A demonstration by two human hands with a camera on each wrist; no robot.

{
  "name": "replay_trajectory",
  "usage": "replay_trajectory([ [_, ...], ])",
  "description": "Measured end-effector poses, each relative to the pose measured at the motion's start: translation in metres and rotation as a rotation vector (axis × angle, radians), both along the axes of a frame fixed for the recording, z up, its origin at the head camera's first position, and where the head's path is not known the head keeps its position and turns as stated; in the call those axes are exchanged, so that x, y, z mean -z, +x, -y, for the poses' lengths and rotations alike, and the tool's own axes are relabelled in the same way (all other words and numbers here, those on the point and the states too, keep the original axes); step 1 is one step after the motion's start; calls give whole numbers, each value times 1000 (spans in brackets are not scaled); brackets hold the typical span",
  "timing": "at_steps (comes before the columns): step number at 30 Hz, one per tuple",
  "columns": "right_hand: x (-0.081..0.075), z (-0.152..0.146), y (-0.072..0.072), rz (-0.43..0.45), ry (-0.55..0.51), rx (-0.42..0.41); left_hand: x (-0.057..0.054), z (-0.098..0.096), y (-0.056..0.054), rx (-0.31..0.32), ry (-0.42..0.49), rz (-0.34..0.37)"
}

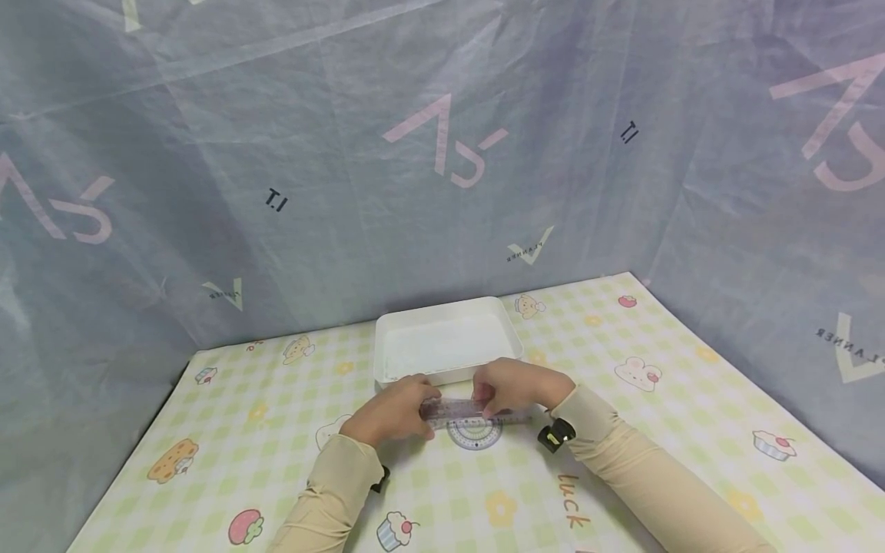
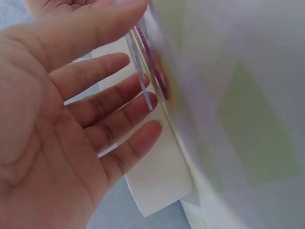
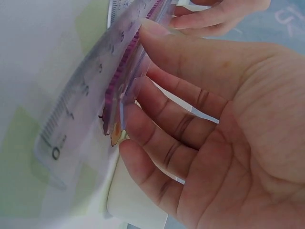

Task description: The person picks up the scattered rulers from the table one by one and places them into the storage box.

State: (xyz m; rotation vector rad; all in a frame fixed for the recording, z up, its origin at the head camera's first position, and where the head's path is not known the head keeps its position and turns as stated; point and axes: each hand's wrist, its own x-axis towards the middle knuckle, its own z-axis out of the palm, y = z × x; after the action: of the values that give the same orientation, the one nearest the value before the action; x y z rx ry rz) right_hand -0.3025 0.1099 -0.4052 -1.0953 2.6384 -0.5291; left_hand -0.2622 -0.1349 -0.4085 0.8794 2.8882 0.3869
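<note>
Clear plastic comes nearest: the protractor (image 1: 475, 441), just on the 6 o'clock side of the gap between the hands, its curve toward the person; whether it lies on the cloth or hangs with the pieces above it is hard to tell. Just beyond is the ruler (image 3: 86, 100), with a purple strip (image 3: 125, 59) alongside, its zero end running past the right hand toward 3 o'clock. All should be light, thin and fairly stiff, with some spring; the smooth faces could slide on one another, and a hard bend might crack them. The best hold is by the long edges near each end, thumb on one face and fingers behind. The left hand (image 1: 396, 411) pinches the 9 o'clock end; the right hand (image 1: 520, 384) grips from about 1 o'clock, thumb against fingers, the two hands a little apart.

Around this spreads the checked cloth (image 1: 449, 499), its printed pictures showing through clear plastic and making edges harder to pick out. At 12 o'clock stands the white tray (image 1: 452, 376), its near wall just beyond the fingers and liable to catch knuckles. Farthest, the grey curtain (image 1: 346, 238) rises behind.
</note>
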Motion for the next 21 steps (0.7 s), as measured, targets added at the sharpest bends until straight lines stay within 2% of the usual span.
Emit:
replay_trajectory([
  [9,2,1,-2,-9,-10,-5,-2,0,0,4,19,14],
  [15,1,0,-2,15,-40,-8,1,1,-2,-11,82,39],
  [21,-2,0,-1,-3,-31,-2,1,3,-3,-8,100,-3],
])
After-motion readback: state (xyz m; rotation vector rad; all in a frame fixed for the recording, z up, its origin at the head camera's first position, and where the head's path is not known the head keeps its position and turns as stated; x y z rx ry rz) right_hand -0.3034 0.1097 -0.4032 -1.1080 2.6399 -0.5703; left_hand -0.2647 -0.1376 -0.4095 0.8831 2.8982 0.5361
